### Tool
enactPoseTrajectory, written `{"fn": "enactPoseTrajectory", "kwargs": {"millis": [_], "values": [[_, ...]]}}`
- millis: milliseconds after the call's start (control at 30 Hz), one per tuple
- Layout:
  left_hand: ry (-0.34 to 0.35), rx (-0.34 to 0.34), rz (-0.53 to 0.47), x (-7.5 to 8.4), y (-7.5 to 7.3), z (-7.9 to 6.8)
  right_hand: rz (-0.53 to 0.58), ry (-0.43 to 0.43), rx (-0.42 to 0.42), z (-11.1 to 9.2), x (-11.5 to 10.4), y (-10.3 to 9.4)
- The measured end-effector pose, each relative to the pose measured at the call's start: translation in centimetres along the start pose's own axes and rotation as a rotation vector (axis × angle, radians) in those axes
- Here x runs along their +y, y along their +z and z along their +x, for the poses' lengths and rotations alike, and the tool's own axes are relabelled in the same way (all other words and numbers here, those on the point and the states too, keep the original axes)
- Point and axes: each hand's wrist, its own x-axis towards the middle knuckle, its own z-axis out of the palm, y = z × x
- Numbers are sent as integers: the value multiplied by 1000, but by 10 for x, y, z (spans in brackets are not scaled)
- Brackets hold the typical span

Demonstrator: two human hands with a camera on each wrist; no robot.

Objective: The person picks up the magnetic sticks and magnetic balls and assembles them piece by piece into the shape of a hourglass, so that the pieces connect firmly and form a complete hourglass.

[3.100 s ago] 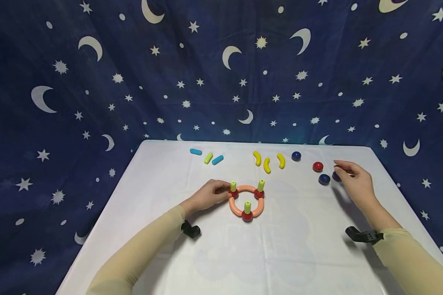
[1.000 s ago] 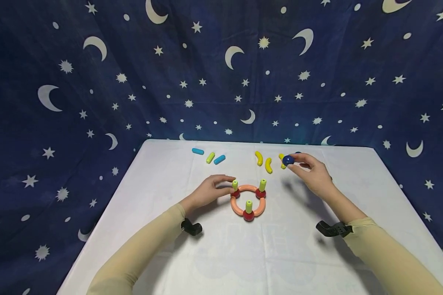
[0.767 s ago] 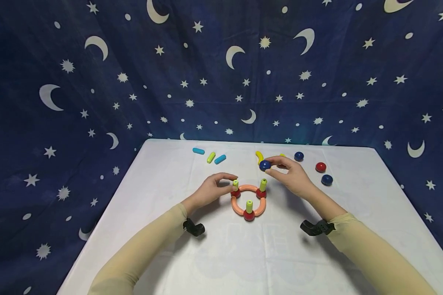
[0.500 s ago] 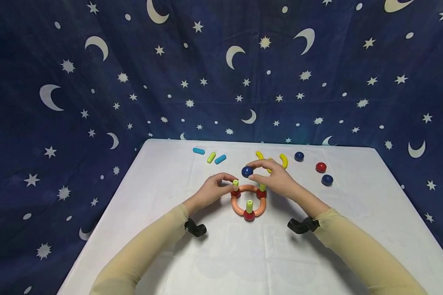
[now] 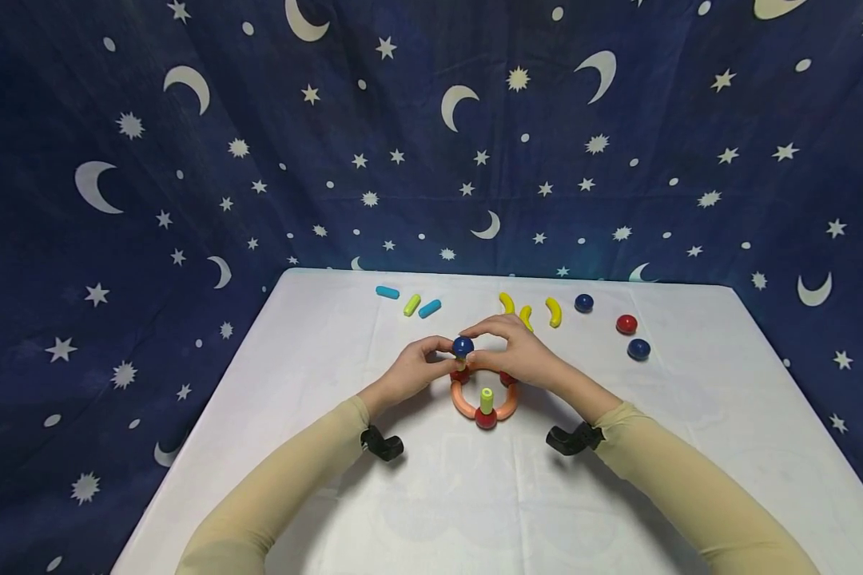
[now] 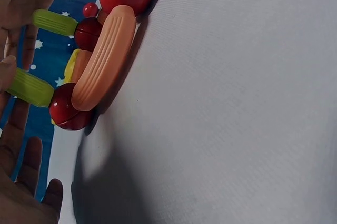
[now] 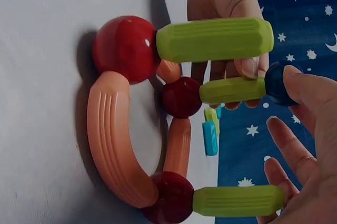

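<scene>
A ring of orange curved sticks (image 5: pixel 463 403) and red balls (image 5: pixel 485 418) lies on the table, with ribbed green sticks (image 7: pixel 216 39) standing up from the balls. My left hand (image 5: pixel 410 375) pinches the green stick (image 7: pixel 231 90) at the ring's far left corner, thumb against its upper part. Between thumb and fingers, my right hand (image 5: pixel 521 351) grips a dark blue ball (image 5: pixel 463 346), which touches that stick's top end. Whether the ball is fixed there I cannot tell. The right hand partly hides the far right corner of the ring in the head view.
Blue sticks (image 5: pixel 429 308) and a short green stick (image 5: pixel 412 305) lie at the back left. Yellow curved sticks (image 5: pixel 554 312) are behind the right hand. Farther right sit two blue balls (image 5: pixel 638 349) and a red ball (image 5: pixel 626 324). A starry cloth hangs behind the table.
My right hand has picked up a blue ball on the right and carried it leftward onto the far left green stick. My left hand has stayed by that stick.
</scene>
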Motion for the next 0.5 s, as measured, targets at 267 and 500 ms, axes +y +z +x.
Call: {"fn": "enactPoseTrajectory", "kwargs": {"millis": [267, 500], "values": [[4, -7, -15, 0, 1, -1, 4, 2, 2, -4, 1, -1], [-6, -11, -36, 0, 2, 0, -16, 69, 21, -19, 18, -17]]}}
